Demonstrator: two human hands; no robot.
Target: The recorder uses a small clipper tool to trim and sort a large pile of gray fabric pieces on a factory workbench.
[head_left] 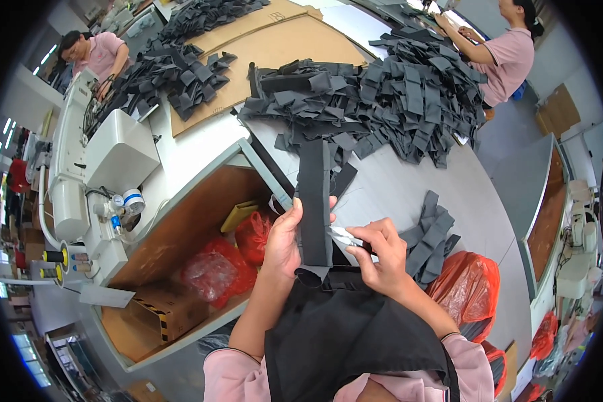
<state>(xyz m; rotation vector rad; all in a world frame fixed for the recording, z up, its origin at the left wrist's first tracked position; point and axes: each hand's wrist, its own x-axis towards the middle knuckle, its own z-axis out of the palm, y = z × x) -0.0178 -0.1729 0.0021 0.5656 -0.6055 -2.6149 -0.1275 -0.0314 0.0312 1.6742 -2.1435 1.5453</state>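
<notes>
A long dark grey fabric strip (314, 181) hangs upright in front of my chest. My left hand (285, 241) is closed around its left side, thumb in front and fingertips showing past the right edge. In my right hand (384, 253) is a small pair of thread snips (344, 235), pinched between thumb and fingers. Their pale blades point left and meet the strip's right edge, where fine loose threads show. Whether the blades are apart cannot be made out. A black apron (355, 328) covers my front below the strip.
Dark fabric pieces lie in a big heap (409, 100) ahead, with a smaller stack (432, 234) at right. Red plastic bags (469, 285) sit beside me. At left are a sewing machine (117, 144) and an open-topped bin (174, 221). Two people in pink work farther off.
</notes>
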